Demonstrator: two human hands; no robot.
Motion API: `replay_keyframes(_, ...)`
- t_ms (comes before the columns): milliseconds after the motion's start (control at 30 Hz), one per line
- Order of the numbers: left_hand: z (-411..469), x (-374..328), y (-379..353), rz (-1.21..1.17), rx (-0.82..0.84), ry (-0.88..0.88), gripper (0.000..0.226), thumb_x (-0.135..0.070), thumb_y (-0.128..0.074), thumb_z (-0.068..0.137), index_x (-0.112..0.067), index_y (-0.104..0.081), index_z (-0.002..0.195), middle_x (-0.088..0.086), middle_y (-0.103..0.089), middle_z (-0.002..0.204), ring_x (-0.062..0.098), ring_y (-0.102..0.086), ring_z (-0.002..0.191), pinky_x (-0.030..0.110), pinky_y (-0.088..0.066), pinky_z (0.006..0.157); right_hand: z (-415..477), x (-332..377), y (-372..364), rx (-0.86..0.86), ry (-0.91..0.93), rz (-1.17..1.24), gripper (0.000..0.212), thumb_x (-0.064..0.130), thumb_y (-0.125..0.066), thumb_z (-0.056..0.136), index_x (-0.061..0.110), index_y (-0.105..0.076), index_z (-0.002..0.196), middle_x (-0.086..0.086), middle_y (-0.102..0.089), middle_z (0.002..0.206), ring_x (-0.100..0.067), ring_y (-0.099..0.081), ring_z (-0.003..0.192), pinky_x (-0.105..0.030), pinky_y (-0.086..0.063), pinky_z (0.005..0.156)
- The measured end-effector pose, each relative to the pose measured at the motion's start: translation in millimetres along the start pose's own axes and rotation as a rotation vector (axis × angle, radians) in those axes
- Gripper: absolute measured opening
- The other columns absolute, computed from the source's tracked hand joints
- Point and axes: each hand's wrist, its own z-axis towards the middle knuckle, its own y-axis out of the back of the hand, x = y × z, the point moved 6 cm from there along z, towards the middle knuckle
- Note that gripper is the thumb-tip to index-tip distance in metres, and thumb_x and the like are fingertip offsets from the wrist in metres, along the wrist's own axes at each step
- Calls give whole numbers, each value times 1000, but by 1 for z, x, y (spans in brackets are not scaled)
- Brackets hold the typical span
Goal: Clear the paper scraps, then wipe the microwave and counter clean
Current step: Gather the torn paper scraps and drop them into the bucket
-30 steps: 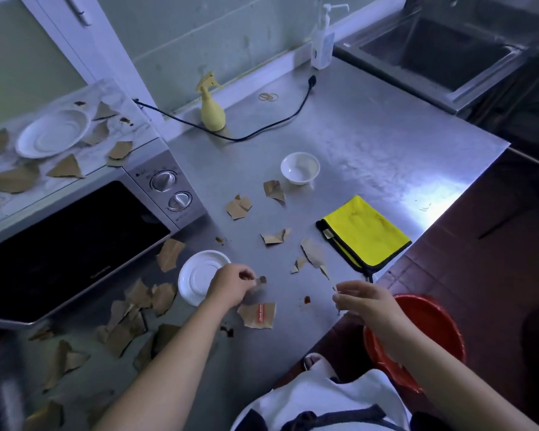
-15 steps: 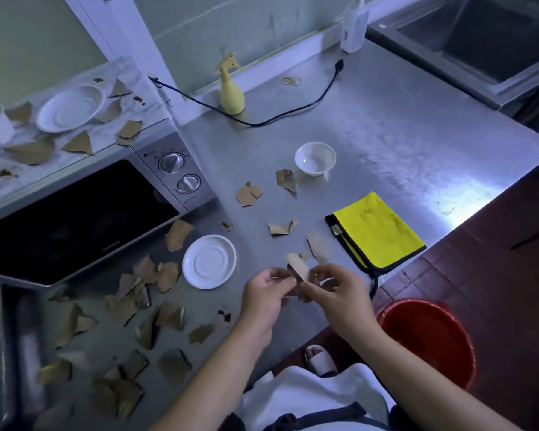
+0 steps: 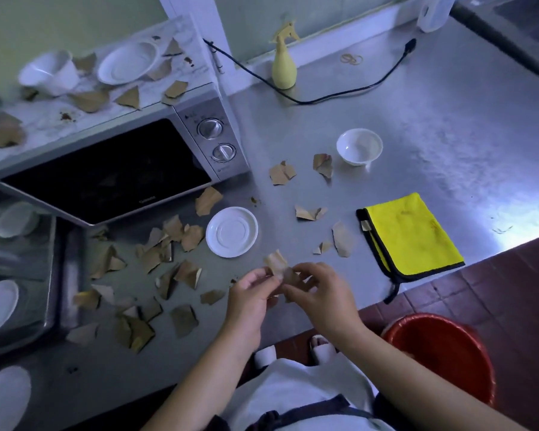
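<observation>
While both hands (image 3: 293, 290) pinch scraps (image 3: 277, 264), a saucer (image 3: 232, 231) (white) sits near.

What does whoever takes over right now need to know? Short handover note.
Left hand and right hand: both pinch gathered scraps above the counter edge.
Bin: on the floor, at right.
Cloth: folded on the counter, untouched; spray bottle by the wall.
Done: a few scraps picked up.
Left: scraps before the microwave, on its top and mid-counter; then all wiping.

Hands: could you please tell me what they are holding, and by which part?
Both the left hand and right hand pinch a paper scrap by its lower edge.
</observation>
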Motion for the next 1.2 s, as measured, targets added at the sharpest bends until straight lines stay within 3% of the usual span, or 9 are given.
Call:
replay_keyframes(100,-3,5,18,-75,-92,-12,12,-3,-71,86,-7,-68,97,14,-69,88,21,-61,73,26,-46,64,20,-13,17,-59,-37,59,24,43,-73,85,27,-70,104,11,-67,88,-2,-64,71,-21,-50,63)
replay_keyframes(167,-7,10,29,-133,-118,-16,11,-2,-72,85,-6,-67,94,17,-66,87,19,-56,67,23,-47,58,46,-30,39,-113,-72,-71,27,37,-69,89,21,-69,111,2,-71,98,-4,-65,71,-21,-48,58)
replay_keyframes(267,-17,21,43,-185,-149,-9,12,-2,-73,85,-7,-67,95,14,-68,84,19,-56,68,23,-48,58,88,-60,64,-85,-204,-438,44,40,-62,91,13,-60,125,-10,-62,122,-29,-61,105,-34,-48,74)
replay_keyframes(333,-23,27,50,-202,-177,-11,10,-3,-73,85,-9,-67,91,10,-69,79,18,-58,68,24,-49,61,104,-72,66,-56,-250,-551,38,34,-55,92,8,-56,120,-15,-54,128,-38,-55,112,-41,-45,81)
replay_keyframes(467,-32,31,59,-217,-210,-14,8,-3,-70,87,-7,-67,92,11,-67,78,20,-58,71,21,-50,58,117,-75,51,-35,-261,-705,32,26,-44,97,4,-52,119,-18,-46,131,-39,-51,118,-42,-43,85)
replay_keyframes(733,-37,24,73,-259,-220,-31,24,-2,-70,87,2,-66,111,16,-69,90,26,-56,83,25,-49,64,116,-82,47,-73,-279,-694,35,16,-51,95,3,-49,127,-18,-42,141,-37,-43,128,-45,-45,90)
replay_keyframes(1033,-26,32,86,-235,-171,-8,16,-4,-73,85,-5,-70,101,13,-73,89,24,-61,82,26,-52,65,113,-97,49,-108,-360,-660,46,43,-55,98,0,-61,114,-21,-43,133,-41,-46,121,-49,-47,93)
replay_keyframes(1133,-16,24,94,-238,-142,-16,21,-4,-73,85,-2,-68,106,13,-73,90,22,-62,80,26,-51,65,103,-99,50,-121,-375,-666,52,53,-50,98,3,-63,108,-20,-50,124,-39,-49,115,-47,-48,88)
replay_keyframes(1200,-11,18,99,-229,-118,-26,23,-4,-73,85,-2,-68,107,11,-74,88,20,-64,78,26,-51,65,90,-100,51,-169,-382,-611,47,54,-49,97,8,-59,97,-17,-59,107,-36,-56,99,-43,-49,78)
